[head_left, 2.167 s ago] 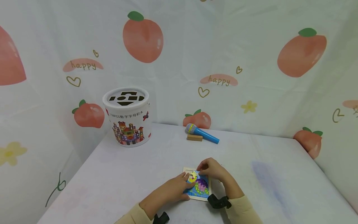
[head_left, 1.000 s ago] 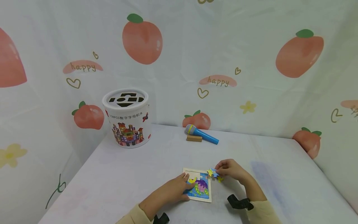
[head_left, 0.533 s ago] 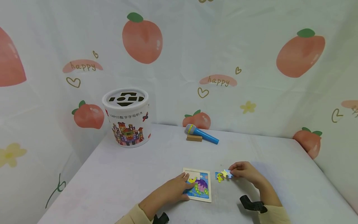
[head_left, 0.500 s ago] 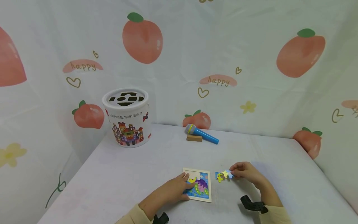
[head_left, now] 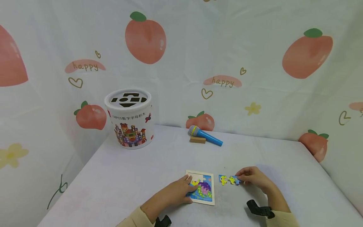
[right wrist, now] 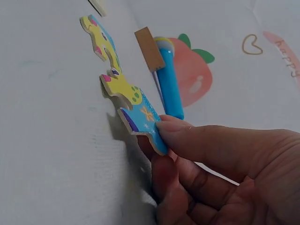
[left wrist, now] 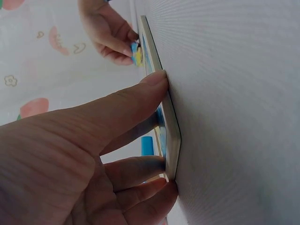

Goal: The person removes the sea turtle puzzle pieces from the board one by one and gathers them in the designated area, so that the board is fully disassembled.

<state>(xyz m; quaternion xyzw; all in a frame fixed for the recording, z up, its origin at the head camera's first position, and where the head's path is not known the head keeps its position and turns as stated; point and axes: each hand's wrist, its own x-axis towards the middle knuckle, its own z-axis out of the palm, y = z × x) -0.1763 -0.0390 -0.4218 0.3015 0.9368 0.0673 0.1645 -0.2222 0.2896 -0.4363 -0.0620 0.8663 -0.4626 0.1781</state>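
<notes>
A jigsaw puzzle in a pale wooden frame [head_left: 214,189] lies on the table, its sea-animal picture partly covered by my left hand [head_left: 180,189]. That hand grips the frame's near left corner; in the left wrist view the thumb [left wrist: 140,96] presses one edge and fingers bend over another. Bare wood shows in the upper left of the frame. To its right, my right hand [head_left: 255,177] pinches a blue-and-yellow puzzle piece [right wrist: 140,110] by its blue end, low over the table. A second loose puzzle piece [head_left: 222,180] lies between that piece and the frame.
A blue toy microphone [head_left: 210,137] and a small brown wooden block [head_left: 197,139] lie at the back of the table. A white bucket [head_left: 130,126] with shaped holes in its lid stands at the back left. A peach-printed cloth hangs behind.
My right hand has taken the piece from the frame's top and carried it right, past the other loose piece, then lowered it. My left hand stays on the frame.
</notes>
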